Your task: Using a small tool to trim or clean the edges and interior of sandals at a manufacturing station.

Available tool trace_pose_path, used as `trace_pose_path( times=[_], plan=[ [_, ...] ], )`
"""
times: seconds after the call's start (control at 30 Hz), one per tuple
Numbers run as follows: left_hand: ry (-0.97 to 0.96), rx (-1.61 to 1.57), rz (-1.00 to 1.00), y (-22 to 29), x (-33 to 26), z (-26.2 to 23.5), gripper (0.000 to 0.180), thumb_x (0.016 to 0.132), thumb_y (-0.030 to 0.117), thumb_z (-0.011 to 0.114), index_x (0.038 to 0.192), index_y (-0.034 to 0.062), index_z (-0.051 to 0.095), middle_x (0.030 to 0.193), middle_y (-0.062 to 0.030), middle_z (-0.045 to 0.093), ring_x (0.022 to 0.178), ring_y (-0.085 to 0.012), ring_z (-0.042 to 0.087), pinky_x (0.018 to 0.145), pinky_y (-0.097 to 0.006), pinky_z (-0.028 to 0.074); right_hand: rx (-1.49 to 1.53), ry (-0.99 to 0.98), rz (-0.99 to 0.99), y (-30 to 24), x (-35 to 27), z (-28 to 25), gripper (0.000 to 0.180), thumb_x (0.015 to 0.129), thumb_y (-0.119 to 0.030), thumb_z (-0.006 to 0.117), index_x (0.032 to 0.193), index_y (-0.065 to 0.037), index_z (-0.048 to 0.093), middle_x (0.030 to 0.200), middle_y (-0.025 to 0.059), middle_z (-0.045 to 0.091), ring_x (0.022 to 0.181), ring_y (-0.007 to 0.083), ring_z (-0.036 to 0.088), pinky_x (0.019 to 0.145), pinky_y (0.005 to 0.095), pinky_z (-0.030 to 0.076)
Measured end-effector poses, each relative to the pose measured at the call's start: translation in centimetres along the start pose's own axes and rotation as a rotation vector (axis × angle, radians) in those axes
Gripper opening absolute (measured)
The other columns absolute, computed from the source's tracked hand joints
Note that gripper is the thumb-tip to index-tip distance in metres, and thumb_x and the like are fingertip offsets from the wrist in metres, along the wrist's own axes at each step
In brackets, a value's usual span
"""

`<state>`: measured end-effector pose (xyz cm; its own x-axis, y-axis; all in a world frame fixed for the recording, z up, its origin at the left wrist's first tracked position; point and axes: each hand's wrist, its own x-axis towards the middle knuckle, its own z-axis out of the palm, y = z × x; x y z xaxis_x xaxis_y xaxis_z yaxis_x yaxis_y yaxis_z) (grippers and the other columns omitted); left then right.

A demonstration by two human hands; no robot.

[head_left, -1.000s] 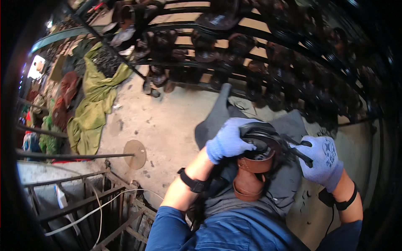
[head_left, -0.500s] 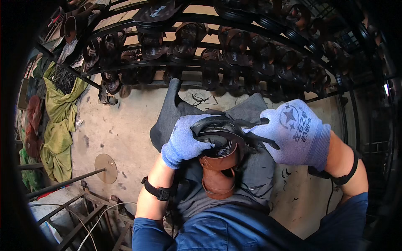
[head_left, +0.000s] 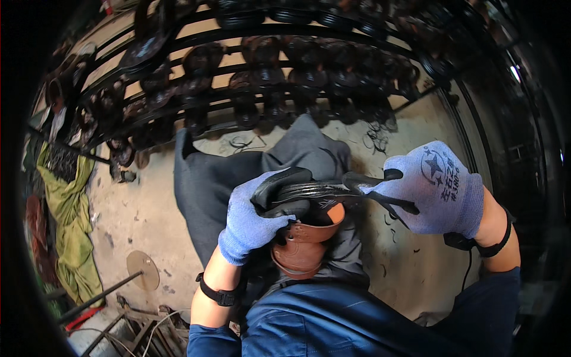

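Note:
A brown leather shoe [head_left: 304,247] sits upside down over my lap, its black sole [head_left: 315,193] facing up. My left hand [head_left: 256,217], in a blue glove with black fingertips, grips the sole's near end and holds the shoe steady. My right hand [head_left: 431,187], in a matching glove, is shut on a thin dark tool [head_left: 386,202] whose tip meets the sole's right edge. A grey cloth [head_left: 238,178] lies spread beneath the shoe.
A curved black metal rack [head_left: 279,71] loaded with several dark shoes fills the far side. Green cloth [head_left: 68,226] hangs at the left. A round disc [head_left: 143,269] lies on the concrete floor, with metal rods [head_left: 101,294] at the lower left. Black trimmings [head_left: 377,137] litter the floor.
My view has swung left and closer over the shoe. My right hand has shifted along the sole's right edge with the tool; my left hand keeps its grip.

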<state>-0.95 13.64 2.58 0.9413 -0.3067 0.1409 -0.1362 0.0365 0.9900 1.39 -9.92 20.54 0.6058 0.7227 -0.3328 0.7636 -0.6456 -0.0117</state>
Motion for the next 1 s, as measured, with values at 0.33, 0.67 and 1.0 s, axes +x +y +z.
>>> trace_pose_path(
  times=[0.33, 0.67, 1.0],
  plan=[
    [-0.096, -0.034, -0.065, 1.6, 1.8, 3.9, 0.042, 0.066, 0.001, 0.072, 0.106, -0.0042, 0.064, 0.096, -0.0103, 0.069, 0.090, -0.0145, 0.064, 0.083, -0.027, 0.048, 0.074, 0.098, 0.065, 1.5, -5.3, 5.2, 0.029, 0.073, -0.019, 0.062, 0.101, -0.015, 0.068, 0.078, 0.0047, 0.061, 0.066, 0.0212, 0.061, 0.059, 0.0336, 0.049],
    [-0.176, 0.176, 0.020, 0.9, 1.7, 6.4, 0.054, 0.064, 0.009, 0.074, 0.116, 0.0018, 0.061, 0.099, -0.0160, 0.068, 0.092, -0.0257, 0.068, 0.084, -0.032, 0.050, 0.150, 0.136, -0.011, 0.8, -5.2, 5.4, 0.022, 0.072, -0.019, 0.060, 0.091, -0.014, 0.068, 0.071, 0.0081, 0.055, 0.063, 0.0235, 0.060, 0.053, 0.0349, 0.047],
    [-0.065, 0.221, -0.038, 1.6, 0.9, 7.5, 0.102, 0.065, 0.009, 0.079, 0.147, 0.0041, 0.019, 0.086, -0.0098, 0.070, 0.079, -0.0202, 0.069, 0.075, -0.029, 0.053, 0.195, 0.513, 0.211, 3.4, -6.1, 7.5, 0.024, 0.080, -0.014, 0.062, 0.103, -0.009, 0.067, 0.068, 0.0061, 0.060, 0.057, 0.0166, 0.058, 0.051, 0.0293, 0.045]
  ],
)
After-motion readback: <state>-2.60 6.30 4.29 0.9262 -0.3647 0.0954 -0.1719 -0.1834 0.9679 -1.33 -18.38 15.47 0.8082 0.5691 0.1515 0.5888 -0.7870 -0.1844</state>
